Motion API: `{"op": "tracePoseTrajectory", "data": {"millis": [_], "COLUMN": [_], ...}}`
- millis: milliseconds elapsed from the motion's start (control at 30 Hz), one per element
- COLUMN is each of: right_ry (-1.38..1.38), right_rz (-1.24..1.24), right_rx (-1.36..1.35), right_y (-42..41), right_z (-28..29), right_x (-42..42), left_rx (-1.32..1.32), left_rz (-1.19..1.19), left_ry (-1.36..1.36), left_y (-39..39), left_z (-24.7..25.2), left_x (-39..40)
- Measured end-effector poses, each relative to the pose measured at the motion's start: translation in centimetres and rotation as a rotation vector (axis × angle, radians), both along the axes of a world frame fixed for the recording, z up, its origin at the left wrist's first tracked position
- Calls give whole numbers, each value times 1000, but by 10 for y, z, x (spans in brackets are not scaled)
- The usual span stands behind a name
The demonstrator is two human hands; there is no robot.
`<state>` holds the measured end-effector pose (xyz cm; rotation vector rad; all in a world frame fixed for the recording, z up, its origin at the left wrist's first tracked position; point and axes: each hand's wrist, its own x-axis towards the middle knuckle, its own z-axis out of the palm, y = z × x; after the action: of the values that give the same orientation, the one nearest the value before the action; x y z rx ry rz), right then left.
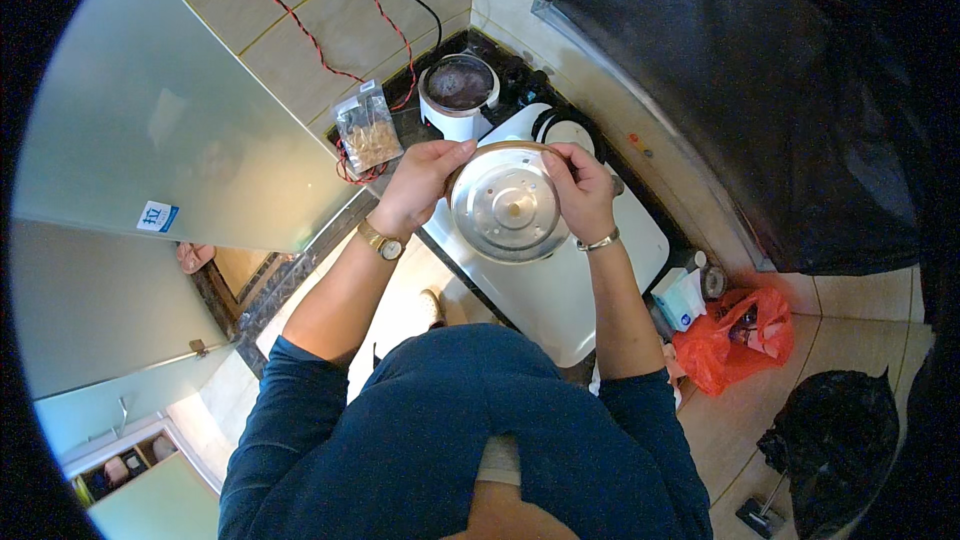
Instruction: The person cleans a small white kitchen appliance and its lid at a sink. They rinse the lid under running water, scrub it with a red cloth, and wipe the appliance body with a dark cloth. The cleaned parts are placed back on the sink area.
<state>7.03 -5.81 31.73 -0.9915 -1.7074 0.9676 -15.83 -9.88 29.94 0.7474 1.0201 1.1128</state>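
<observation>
Between my two hands is a round, shiny metal plate [510, 236], with raised rings, small holes and a brownish rim along its far edge. It looks like a pot or appliance lid. My left hand [421, 184] grips its left rim, thumb on top. On the opposite side, my right hand [586, 187] pinches the upper right rim between thumb and fingers. The plate is held above a glossy white surface with rounded corners [555, 315]. Just beyond it stands a white round appliance [454, 120] with a dark, stained top.
A clear plastic bag of light brown pieces [369, 139] lies left of the appliance, by a red-and-black twisted cable [322, 52]. A round white item with a black ring [568, 136] sits behind my right hand. To the right are a tissue pack [679, 300] and red plastic bag [712, 360].
</observation>
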Motion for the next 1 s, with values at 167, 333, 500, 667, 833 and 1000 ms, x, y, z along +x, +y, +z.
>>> {"op": "tracePoseTrajectory", "data": {"millis": [167,333,500,667,833,1000], "right_ry": [-10,-36,-54,-81,-76,-118], "right_rz": [-46,-92,-72,-70,-99,-121], "right_rx": [5,-7,5,10,-22,20], "right_y": [-1,-5,-9,-12,-16,-21], "right_z": [-12,-14,-11,-10,-12,-9], "right_x": [-1,-1,2,5,8,10], "left_rx": [75,68,52,64,29,47], "left_rz": [37,48,26,47,40,1], "left_ry": [-49,-16,47,61,52,78], "left_y": [-1,-4,0,-4,-9,-14], "left_z": [-1,-2,-14,-16,-7,-11], "left_x": [2,3,0,4,11,10]}}
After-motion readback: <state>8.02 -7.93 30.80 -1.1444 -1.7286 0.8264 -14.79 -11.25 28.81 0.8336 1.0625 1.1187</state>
